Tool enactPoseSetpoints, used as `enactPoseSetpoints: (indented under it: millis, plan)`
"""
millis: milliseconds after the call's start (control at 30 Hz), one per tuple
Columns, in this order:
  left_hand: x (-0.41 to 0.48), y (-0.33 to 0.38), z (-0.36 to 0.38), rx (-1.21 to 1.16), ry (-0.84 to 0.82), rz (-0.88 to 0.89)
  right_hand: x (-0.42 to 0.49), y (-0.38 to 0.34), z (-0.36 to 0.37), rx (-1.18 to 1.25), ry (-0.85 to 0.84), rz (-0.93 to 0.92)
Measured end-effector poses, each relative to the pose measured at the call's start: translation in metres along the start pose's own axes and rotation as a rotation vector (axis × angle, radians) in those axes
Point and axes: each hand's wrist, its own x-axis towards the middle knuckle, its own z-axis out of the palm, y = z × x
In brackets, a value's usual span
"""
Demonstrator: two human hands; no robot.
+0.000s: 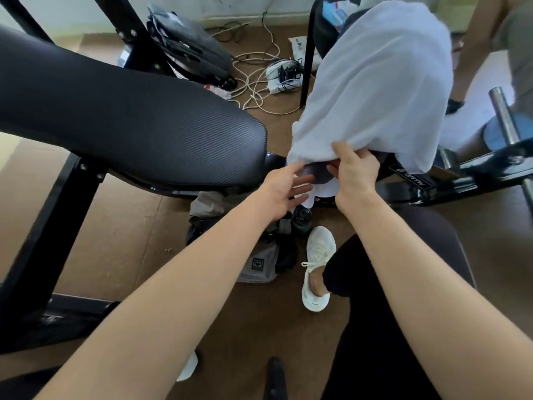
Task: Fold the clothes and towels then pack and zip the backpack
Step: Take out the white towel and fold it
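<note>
- The white towel (380,82) lies at the upper right of the frame, draped over a padded surface (317,173) that it almost wholly hides.
- The right hand (356,173) has its fingers curled and thumb on top, pinching the towel's lower edge.
- The left hand (285,190) is spread with straight fingers, reaching for the same hem and holding nothing.
- With only one hand gripping, a pull would likely drag the towel off lopsided, so a corner could drop to the floor (129,226).
- The loose hem hangs just above a dark bottle (301,219). A falling towel could tip it or land on the cloth heaped beside it.
- The far side could snag on the metal bar (504,119) at the right edge as it slides.
- The grey backpack (258,265) lies slumped on the floor at lower centre, under the left forearm. Whether it is open I cannot tell.
- A label (412,179) on the black frame, right of the right hand, seems to read "BRTW" in white letters.
- The backpack's small dark badge (257,264) is too small to read.
</note>
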Motion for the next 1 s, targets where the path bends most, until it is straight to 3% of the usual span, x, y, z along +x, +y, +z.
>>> enactPoseSetpoints:
  millis: [133, 267, 433, 567, 633, 733, 833, 1000]
  plan:
    - [-0.009, 0.023, 0.021, -0.241, -0.107, -0.033, -0.004, -0.001, -0.003, 0.093, -0.100, 0.026]
    - [-0.017, 0.040, 0.026, -0.457, -0.015, 0.017, 0.000, -0.005, -0.006, 0.183, -0.085, 0.111]
    - [-0.032, 0.045, 0.016, -0.622, -0.118, 0.136, 0.013, -0.022, -0.011, 0.443, -0.028, 0.177]
    - [-0.042, 0.048, -0.001, -0.714, -0.169, 0.176, 0.010, -0.031, -0.018, 0.467, -0.011, 0.069]
    - [-0.046, 0.048, -0.007, -0.714, -0.163, 0.188, 0.002, -0.033, -0.020, 0.379, 0.007, -0.070]
    - [-0.052, 0.038, -0.015, -0.641, -0.158, 0.228, -0.014, -0.037, -0.021, 0.021, 0.003, -0.370]
    - [-0.054, 0.021, -0.026, -0.525, -0.148, 0.222, -0.024, -0.034, -0.020, -0.356, -0.219, -0.581]
    - [-0.058, -0.003, -0.054, -0.345, -0.140, 0.182, -0.038, -0.021, -0.009, -0.835, -0.485, -0.738]
